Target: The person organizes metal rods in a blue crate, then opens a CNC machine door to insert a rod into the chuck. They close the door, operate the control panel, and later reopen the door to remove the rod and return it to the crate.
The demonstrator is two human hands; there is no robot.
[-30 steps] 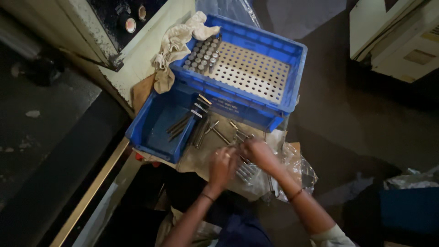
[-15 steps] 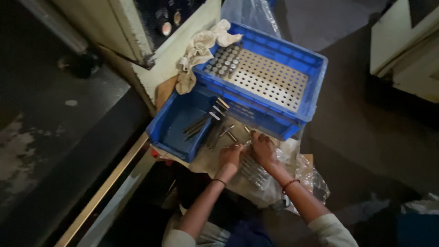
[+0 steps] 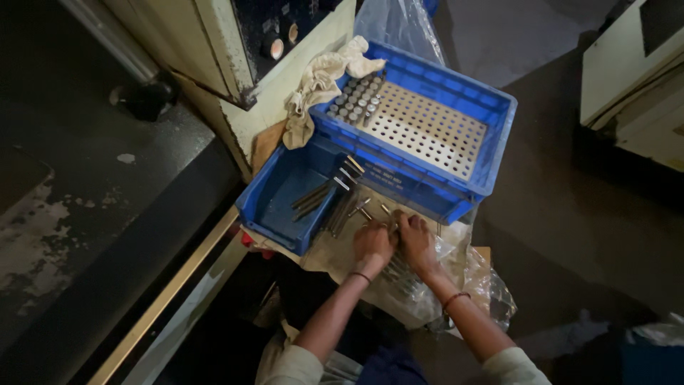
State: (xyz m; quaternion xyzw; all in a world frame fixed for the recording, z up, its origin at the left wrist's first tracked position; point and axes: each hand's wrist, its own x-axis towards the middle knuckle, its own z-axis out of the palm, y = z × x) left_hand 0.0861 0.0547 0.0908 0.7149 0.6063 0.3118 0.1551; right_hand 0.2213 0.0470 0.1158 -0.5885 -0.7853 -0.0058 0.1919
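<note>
Dark floor carries everything. On it by my knees: clear plastic sheet, crumpled, w/ loose metal pins lying on it. Small blue bin sits at the sheet's left edge, a few long pins inside. Bigger blue crate stands just behind it, touching, w/ a white perforated plate in it. Cream machine base stands on the floor at left, pale rag draped between it & crate rim.

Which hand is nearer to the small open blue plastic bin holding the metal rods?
Left. The left hand lies on the clear plastic sheet just right of the small blue plastic bin; the right hand sits farther right, beyond it.
</note>
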